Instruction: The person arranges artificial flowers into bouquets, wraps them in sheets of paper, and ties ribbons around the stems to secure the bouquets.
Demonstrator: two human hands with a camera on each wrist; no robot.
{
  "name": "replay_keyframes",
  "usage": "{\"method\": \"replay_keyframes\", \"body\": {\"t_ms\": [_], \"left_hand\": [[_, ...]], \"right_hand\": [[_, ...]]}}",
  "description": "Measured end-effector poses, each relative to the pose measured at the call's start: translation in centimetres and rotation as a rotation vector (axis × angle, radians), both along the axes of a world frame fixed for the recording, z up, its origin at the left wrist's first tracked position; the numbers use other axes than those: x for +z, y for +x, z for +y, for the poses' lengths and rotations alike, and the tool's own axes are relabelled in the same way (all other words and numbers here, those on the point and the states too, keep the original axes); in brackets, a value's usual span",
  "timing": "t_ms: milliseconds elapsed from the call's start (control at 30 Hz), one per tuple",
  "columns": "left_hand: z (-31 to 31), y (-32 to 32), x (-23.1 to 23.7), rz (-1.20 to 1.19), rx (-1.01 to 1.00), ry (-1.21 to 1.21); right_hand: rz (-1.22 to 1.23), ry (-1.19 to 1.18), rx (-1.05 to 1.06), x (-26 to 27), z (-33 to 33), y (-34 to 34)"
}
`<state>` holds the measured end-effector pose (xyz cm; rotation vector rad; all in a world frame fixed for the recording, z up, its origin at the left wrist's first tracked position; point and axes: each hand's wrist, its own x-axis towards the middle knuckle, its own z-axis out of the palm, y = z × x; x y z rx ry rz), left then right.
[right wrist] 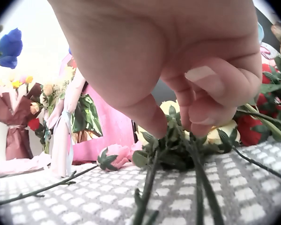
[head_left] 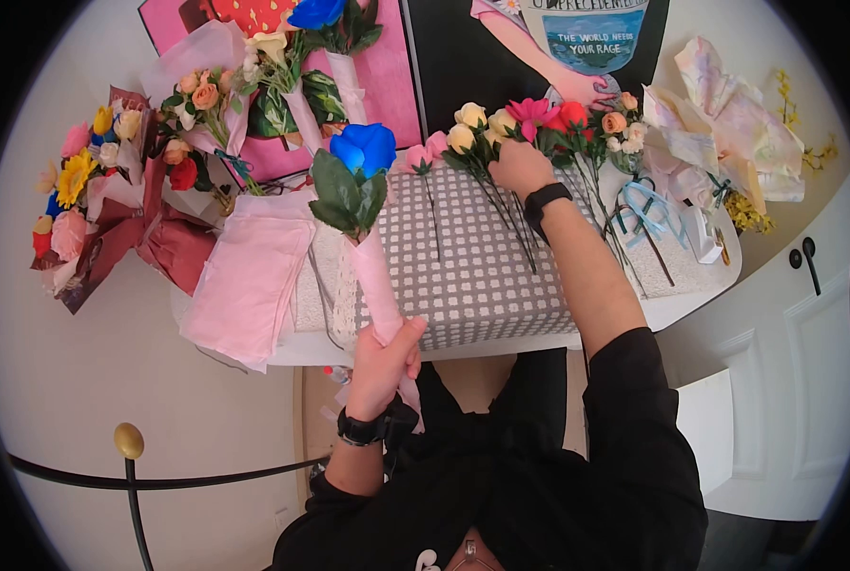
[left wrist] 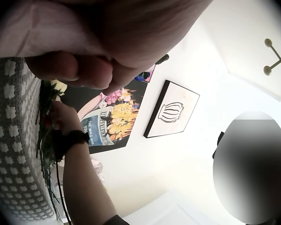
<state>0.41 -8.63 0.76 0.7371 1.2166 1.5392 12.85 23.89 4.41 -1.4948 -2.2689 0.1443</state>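
Note:
My left hand (head_left: 383, 366) grips the pink-wrapped stem (head_left: 377, 285) of a large blue rose (head_left: 362, 149), which stands upright with its green leaves over the table's near side. In the left wrist view, the left hand (left wrist: 98, 42) fills the top, fingers curled. Across the table, my right hand (head_left: 522, 169) is among the cream roses (head_left: 469, 115). The right wrist view has the right hand (right wrist: 178, 56) with thumb and fingertips pinching green stems (right wrist: 150, 187) just under the cream heads; exactly how many stems is hidden.
Folded pink sheets (head_left: 249, 271) lie left of the checkered cloth (head_left: 482, 257). Wrapped bouquets (head_left: 144, 224) stand at far left. A pink rose (head_left: 423, 154), red flowers (head_left: 571, 118), blue ribbon (head_left: 645, 214) and pale wrapping paper (head_left: 729, 124) surround the right hand's area.

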Motion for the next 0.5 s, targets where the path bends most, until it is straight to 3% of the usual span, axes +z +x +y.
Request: {"method": "replay_keyframes", "body": {"t_ms": [200,367,500], "left_hand": [[0.0,0.3,-0.2,0.003,0.001,-0.033],[-0.2,0.4,-0.4,0.029,-0.002,-0.042],[-0.3,0.3,-0.2,0.057,-0.011,-0.059]], "right_hand": [[0.059,-0.08,0.051,-1.7,1.3,0.5],[0.142,0.008,0.075,-2.9,3.1,0.1],[0.287,0.081,0.047,-1.0,2.5,0.5]]}}
